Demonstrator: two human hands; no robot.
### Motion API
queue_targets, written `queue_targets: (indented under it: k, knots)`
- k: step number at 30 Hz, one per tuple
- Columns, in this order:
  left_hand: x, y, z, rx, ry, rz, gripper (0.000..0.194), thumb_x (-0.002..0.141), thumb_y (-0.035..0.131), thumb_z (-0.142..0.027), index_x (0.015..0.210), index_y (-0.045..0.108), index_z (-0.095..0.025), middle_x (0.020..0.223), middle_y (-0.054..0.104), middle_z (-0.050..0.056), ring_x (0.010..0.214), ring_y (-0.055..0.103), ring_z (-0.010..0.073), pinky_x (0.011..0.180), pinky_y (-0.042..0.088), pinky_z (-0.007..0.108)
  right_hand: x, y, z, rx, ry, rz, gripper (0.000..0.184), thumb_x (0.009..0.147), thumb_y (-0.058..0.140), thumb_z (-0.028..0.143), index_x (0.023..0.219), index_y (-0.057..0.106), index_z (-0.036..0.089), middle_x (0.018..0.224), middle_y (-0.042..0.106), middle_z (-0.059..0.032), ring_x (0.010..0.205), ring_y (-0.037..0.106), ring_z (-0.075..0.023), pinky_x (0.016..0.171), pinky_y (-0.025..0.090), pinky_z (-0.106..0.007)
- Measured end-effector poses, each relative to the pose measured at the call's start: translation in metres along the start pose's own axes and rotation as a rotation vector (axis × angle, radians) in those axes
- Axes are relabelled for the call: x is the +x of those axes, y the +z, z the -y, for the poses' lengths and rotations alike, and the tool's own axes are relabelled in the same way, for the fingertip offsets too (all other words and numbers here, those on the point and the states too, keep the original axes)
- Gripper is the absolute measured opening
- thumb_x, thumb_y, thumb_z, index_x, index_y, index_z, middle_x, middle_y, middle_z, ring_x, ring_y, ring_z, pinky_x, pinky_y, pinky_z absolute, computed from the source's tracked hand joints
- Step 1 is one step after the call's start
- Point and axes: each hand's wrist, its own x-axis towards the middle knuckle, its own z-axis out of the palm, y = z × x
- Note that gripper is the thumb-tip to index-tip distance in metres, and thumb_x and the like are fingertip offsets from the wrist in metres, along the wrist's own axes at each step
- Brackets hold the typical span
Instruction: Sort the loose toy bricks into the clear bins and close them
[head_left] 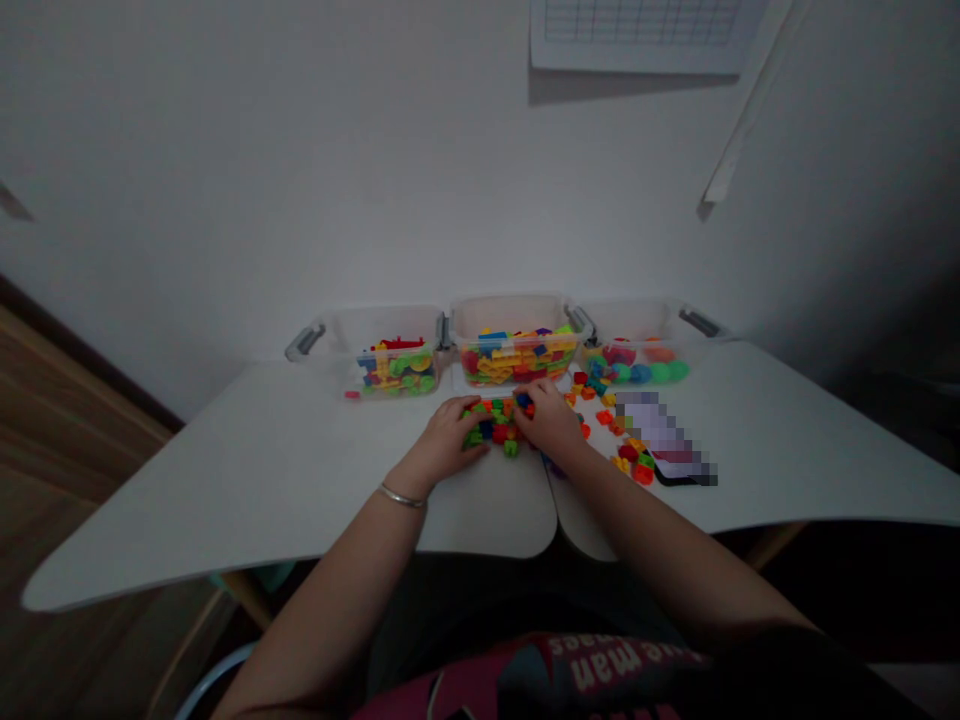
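A low cluster of small plastic building blocks [498, 433] in green, orange, red and blue lies on the table between my hands. My left hand [448, 440], with a silver bangle on the wrist, curls its fingers around the cluster's left side. At the right side, the fingers of my right hand [553, 420] are bent onto the blocks, close to a blue piece [523, 399]. My right hand hides part of the cluster, and I cannot tell how all its pieces are joined.
Along the wall stand a left clear bin [390, 325] and a middle clear bin [510, 312] of blocks, and a right bin [637, 318] with round pieces. Loose blocks [628, 454] and a phone [667, 440] lie right of my hands. The white table [315, 480] has a front seam.
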Motion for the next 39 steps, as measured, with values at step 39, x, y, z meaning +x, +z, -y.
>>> queue_targets:
  k: [39]
  knots:
    - [-0.001, -0.002, 0.007, -0.058, -0.098, -0.101, 0.033, 0.083, 0.065, -0.020, 0.116, 0.063, -0.020, 0.129, 0.059, 0.013, 0.123, 0.053, 0.0289, 0.107, 0.044, 0.053, 0.002, -0.027, -0.042, -0.434, 0.348, -0.026, 0.050, 0.090, 0.050, 0.043, 0.124, 0.061, 0.007, 0.128, 0.058, -0.0235, 0.118, 0.052, -0.0389, 0.097, 0.041, -0.047]
